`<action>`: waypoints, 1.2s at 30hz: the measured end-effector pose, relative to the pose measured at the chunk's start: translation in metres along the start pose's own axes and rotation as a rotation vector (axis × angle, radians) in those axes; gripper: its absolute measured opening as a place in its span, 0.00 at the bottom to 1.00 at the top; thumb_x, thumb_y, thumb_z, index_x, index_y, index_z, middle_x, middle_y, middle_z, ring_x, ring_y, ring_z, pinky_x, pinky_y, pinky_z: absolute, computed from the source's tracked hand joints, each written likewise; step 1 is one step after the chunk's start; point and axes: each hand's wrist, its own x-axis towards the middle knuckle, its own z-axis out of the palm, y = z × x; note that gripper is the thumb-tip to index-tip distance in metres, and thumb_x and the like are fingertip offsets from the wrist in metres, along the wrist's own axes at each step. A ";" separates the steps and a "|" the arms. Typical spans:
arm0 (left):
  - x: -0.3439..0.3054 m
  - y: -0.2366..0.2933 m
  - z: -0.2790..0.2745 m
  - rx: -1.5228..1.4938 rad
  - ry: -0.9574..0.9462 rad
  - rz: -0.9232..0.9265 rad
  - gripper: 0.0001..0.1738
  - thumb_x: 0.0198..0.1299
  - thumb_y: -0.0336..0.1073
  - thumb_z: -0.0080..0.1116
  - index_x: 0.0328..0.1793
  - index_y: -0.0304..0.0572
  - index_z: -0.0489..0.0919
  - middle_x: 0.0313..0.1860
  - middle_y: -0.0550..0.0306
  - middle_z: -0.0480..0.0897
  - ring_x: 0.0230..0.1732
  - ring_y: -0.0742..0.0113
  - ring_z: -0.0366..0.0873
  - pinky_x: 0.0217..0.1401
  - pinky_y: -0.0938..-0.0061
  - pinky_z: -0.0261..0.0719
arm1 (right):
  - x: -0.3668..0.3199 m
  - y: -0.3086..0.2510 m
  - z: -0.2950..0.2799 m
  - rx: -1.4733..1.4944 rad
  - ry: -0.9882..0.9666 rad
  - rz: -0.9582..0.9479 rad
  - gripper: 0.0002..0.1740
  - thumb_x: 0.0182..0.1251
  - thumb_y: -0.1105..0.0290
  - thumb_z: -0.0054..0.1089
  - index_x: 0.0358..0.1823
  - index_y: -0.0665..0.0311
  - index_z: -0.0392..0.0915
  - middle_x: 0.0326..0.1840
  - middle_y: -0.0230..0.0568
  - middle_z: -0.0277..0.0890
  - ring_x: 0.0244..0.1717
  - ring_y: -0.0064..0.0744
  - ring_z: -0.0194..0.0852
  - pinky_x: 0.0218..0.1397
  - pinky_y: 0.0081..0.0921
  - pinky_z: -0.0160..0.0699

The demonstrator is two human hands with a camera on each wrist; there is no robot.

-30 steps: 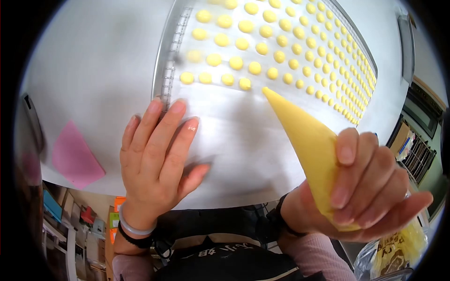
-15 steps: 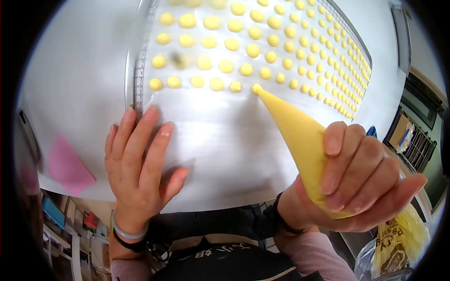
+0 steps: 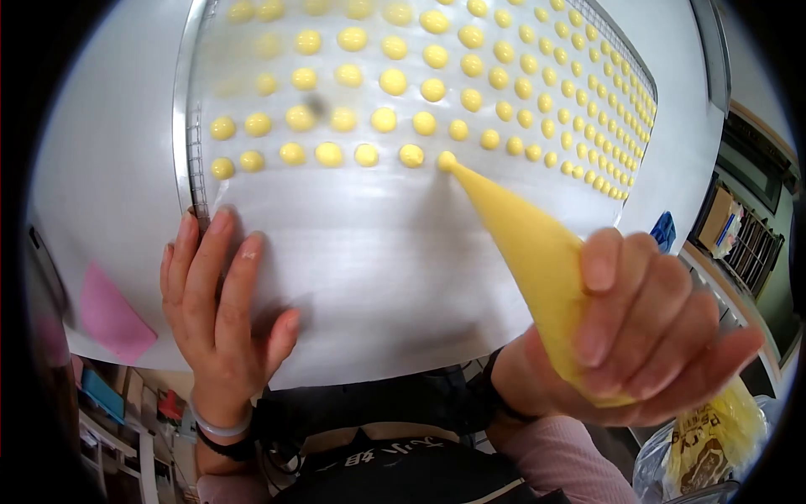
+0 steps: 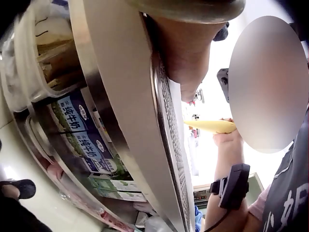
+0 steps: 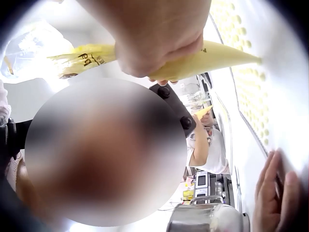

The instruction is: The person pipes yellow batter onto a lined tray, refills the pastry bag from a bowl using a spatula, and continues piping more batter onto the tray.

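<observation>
My right hand (image 3: 651, 323) grips the wide end of a yellow-filled piping bag (image 3: 525, 244), fingers curled round it. The bag slants down to the left, and its tip meets a small yellow mound (image 3: 446, 160) on the white tray liner (image 3: 361, 260). This mound ends the nearest row; several rows of round piped mounds (image 3: 328, 154) lie behind it. The tray's metal rim (image 3: 180, 126) runs along the left. Near its front left corner, my left hand (image 3: 220, 315) lies with fingers extended, fingertips at the wire-mesh edge. The right wrist view shows the bag (image 5: 217, 60) from the side.
A pink sheet (image 3: 116, 315) lies on the table, left of my left hand. At lower right hangs a yellow printed plastic bag (image 3: 714, 437). Milk cartons (image 4: 79, 130) sit on a shelf below the table edge. Another person (image 5: 212, 150) and a metal vessel (image 5: 203, 217) appear farther off.
The nearest row has gained mounds on its right. In the head view the tray and left hand have shifted left, farther than the pink sheet; the bag's tip moved slightly left.
</observation>
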 end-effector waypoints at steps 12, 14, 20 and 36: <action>0.000 0.000 -0.001 0.021 -0.007 0.034 0.26 0.59 0.47 0.47 0.57 0.35 0.69 0.60 0.41 0.67 0.64 0.41 0.60 0.64 0.52 0.56 | -0.008 -0.007 -0.014 -0.027 0.092 -0.002 0.33 0.72 0.49 0.21 0.09 0.52 0.61 0.09 0.28 0.60 0.15 0.22 0.60 0.41 0.24 0.64; -0.001 0.000 -0.002 0.024 -0.017 0.046 0.26 0.59 0.44 0.45 0.58 0.32 0.68 0.60 0.38 0.66 0.64 0.38 0.59 0.64 0.50 0.56 | -0.010 -0.010 -0.018 -0.033 0.094 0.004 0.33 0.72 0.49 0.21 0.09 0.52 0.61 0.09 0.28 0.60 0.16 0.22 0.60 0.41 0.24 0.64; 0.001 0.002 0.000 0.032 -0.028 0.041 0.25 0.60 0.44 0.44 0.58 0.32 0.68 0.60 0.39 0.66 0.65 0.38 0.58 0.64 0.50 0.56 | -0.010 0.001 -0.028 -0.013 0.120 -0.038 0.32 0.72 0.51 0.22 0.09 0.52 0.61 0.10 0.28 0.61 0.16 0.21 0.61 0.41 0.25 0.64; 0.000 0.004 0.004 0.059 0.007 0.037 0.25 0.59 0.42 0.43 0.59 0.33 0.67 0.61 0.39 0.66 0.65 0.39 0.58 0.66 0.53 0.55 | -0.018 -0.013 -0.047 0.010 0.165 -0.031 0.32 0.72 0.51 0.23 0.07 0.52 0.59 0.08 0.29 0.59 0.15 0.22 0.57 0.39 0.24 0.61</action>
